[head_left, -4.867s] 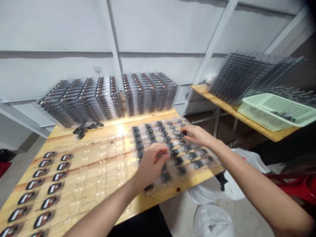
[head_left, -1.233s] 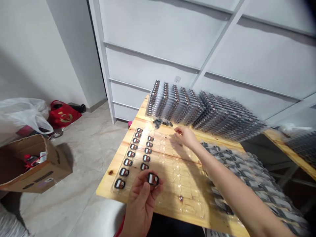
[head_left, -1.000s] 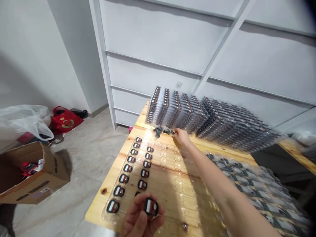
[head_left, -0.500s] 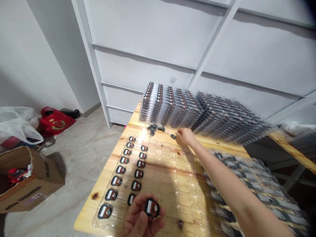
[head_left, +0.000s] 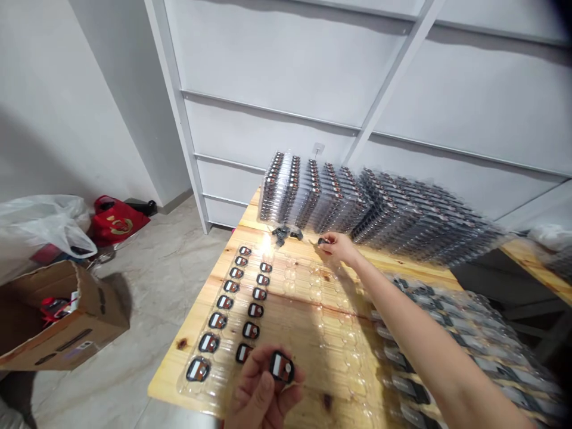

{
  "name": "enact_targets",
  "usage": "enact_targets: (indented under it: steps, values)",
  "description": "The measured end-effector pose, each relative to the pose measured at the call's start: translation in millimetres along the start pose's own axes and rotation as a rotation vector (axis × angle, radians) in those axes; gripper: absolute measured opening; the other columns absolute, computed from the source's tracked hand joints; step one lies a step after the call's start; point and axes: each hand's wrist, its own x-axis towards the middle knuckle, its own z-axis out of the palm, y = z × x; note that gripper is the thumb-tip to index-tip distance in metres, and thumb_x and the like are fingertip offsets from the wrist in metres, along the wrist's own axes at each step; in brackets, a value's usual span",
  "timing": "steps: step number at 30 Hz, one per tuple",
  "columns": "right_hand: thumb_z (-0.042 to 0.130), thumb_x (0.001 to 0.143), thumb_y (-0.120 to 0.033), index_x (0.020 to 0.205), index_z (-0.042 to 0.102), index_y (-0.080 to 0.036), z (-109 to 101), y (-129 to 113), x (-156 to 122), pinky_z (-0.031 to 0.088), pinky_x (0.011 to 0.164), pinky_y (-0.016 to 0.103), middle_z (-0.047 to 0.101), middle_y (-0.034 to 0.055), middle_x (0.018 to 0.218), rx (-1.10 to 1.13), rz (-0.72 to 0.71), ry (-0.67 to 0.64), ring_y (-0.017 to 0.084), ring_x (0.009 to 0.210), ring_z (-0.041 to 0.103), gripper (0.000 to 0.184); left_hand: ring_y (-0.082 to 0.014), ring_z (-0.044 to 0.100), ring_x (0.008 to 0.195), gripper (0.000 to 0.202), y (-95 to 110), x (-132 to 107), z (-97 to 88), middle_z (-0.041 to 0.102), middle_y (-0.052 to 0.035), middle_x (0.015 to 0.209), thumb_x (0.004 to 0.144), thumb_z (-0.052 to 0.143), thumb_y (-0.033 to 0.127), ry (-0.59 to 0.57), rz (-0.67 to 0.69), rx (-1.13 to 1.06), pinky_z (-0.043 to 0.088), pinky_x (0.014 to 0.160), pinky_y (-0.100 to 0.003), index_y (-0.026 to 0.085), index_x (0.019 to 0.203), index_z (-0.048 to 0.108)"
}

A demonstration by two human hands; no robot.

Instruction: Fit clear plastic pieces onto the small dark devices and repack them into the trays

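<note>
My left hand [head_left: 261,396] is at the near table edge, fingers closed on a small black tag with a red and white face [head_left: 281,366]. Under it lies a clear blister tray [head_left: 313,310]; its two left columns hold the same red-faced tags [head_left: 224,302], the other pockets show bare. My right hand [head_left: 335,247] is stretched to the far side of the tray, pinching a small black piece [head_left: 322,241]. A little pile of loose black pieces [head_left: 281,232] lies just left of it.
Stacks of filled blister trays [head_left: 357,205] lean against the white wall at the back of the wooden table [head_left: 187,339]. A tray of dark pieces [head_left: 447,333] lies on the right. On the floor at left are a cardboard box [head_left: 58,316], a plastic bag and a red bag [head_left: 117,217].
The view swung left from the dark-piece tray to the red-tag tray. My right hand reached the loose pile and now pinches one black piece. My left hand keeps holding the red-faced tag.
</note>
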Motion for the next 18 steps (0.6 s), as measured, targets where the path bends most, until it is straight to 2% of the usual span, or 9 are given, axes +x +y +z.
enact_targets:
  steps: [5, 8, 10, 12, 14, 16, 18]
  values:
    - [0.057, 0.074, -0.03, 0.099, 0.053, -0.012, 1.9, -26.0, -68.4, 0.039, 0.052, 0.017, 0.056, 0.0029, 0.077, 0.327, 0.012, -0.228, 0.005, 0.053, 0.046, 0.031, -0.0157, 0.064, 0.077, 0.024, -6.4, 0.0, 15.6, 0.066, -0.0033, 0.087, 0.065, 0.073, 0.022, -0.103, 0.039, -0.06, 0.055, 0.067, -0.022, 0.02, 0.087, 0.066]
    - [0.067, 0.068, -0.031, 0.102, 0.052, -0.015, 14.4, -34.7, -119.3, 0.032, 0.043, 0.012, 0.053, 0.0007, 0.074, 0.631, 0.056, -0.434, 0.002, 0.048, 0.038, 0.04, -0.0157, 0.064, 0.08, 0.023, -8.2, 2.7, 21.4, 0.066, -0.0036, 0.089, 0.069, 0.07, 0.022, -0.204, 0.096, -0.063, 0.055, 0.071, -0.023, 0.018, 0.091, 0.064]
    - [0.07, 0.067, -0.028, 0.1, 0.054, -0.015, 23.5, -38.9, -148.9, 0.029, 0.041, 0.01, 0.05, -0.0001, 0.072, 0.886, 0.134, -0.548, 0.001, 0.048, 0.036, 0.039, -0.015, 0.064, 0.082, 0.021, -9.4, 4.2, 23.5, 0.065, -0.0031, 0.092, 0.072, 0.068, 0.022, -0.265, 0.131, -0.042, 0.054, 0.071, -0.022, 0.018, 0.092, 0.063]
    - [0.067, 0.071, -0.028, 0.1, 0.055, -0.013, 30.2, -43.3, -172.1, 0.033, 0.043, 0.011, 0.05, 0.0011, 0.074, 1.063, 0.224, -0.564, 0.001, 0.049, 0.037, 0.035, -0.0143, 0.064, 0.083, 0.02, -11.2, 3.9, 24.0, 0.065, -0.0023, 0.093, 0.073, 0.066, 0.023, -0.299, 0.153, -0.024, 0.054, 0.072, -0.021, 0.019, 0.093, 0.061]
    - [0.059, 0.078, -0.029, 0.1, 0.057, -0.011, 33.3, -48.0, -188.8, 0.038, 0.048, 0.013, 0.049, 0.0024, 0.076, 1.167, 0.29, -0.525, 0.003, 0.052, 0.041, 0.028, -0.0144, 0.063, 0.085, 0.021, -13.7, 1.5, 23.5, 0.065, -0.0015, 0.092, 0.074, 0.065, 0.024, -0.308, 0.163, -0.006, 0.053, 0.074, -0.021, 0.02, 0.094, 0.06]
    - [0.05, 0.082, -0.027, 0.1, 0.058, -0.01, 32.9, -52.0, -200.7, 0.042, 0.053, 0.015, 0.05, 0.0032, 0.076, 1.222, 0.311, -0.486, 0.004, 0.055, 0.044, 0.026, -0.0149, 0.063, 0.086, 0.022, -16.3, -2.9, 22.6, 0.065, -0.0013, 0.091, 0.074, 0.065, 0.025, -0.309, 0.168, 0.006, 0.053, 0.075, -0.022, 0.02, 0.095, 0.06]
    - [0.05, 0.081, -0.026, 0.1, 0.059, -0.01, 30.2, -54.3, -210.3, 0.044, 0.059, 0.017, 0.051, 0.0044, 0.079, 1.226, 0.278, -0.45, 0.006, 0.06, 0.046, 0.026, -0.0151, 0.063, 0.086, 0.022, -18.8, -8.1, 22.1, 0.064, -0.0017, 0.092, 0.075, 0.065, 0.025, -0.309, 0.17, 0.013, 0.052, 0.076, -0.022, 0.019, 0.095, 0.059]
